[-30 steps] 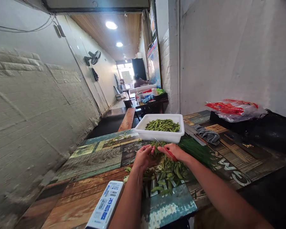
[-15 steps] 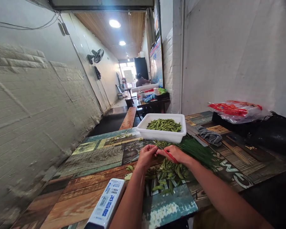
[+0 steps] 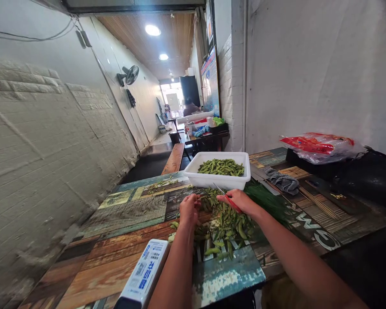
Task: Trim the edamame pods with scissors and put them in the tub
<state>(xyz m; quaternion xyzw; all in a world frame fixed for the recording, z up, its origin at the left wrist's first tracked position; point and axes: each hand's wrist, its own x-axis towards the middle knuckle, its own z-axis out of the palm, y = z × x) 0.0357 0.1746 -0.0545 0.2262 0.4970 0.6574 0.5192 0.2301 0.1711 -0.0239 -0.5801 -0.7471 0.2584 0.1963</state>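
Observation:
My right hand (image 3: 239,201) is closed around red-handled scissors (image 3: 234,205), whose thin metal blades point up and to the left. To its left, my left hand (image 3: 189,208) has curled fingers; whatever they may hold is too small to make out. Green soybean pods (image 3: 242,229) and small trimmings lie in a loose pile on the table between and below my hands. Just beyond them stands a white plastic tub (image 3: 217,182) with many green pods inside. Long, thin green leaves (image 3: 266,199) lie in a bunch right of the tub, partly behind my right forearm.
A white box with blue print (image 3: 144,270) lies left of my left forearm on the patterned table (image 3: 99,257). At the right are a grey cloth (image 3: 283,180), thin sticks (image 3: 320,204) and a red-and-clear plastic package (image 3: 321,146). A person (image 3: 190,108) sits far back.
My hands, close together before, have moved apart. The left hand has shifted left and slightly down; the right, still with the scissors, has risen a little and moved right.

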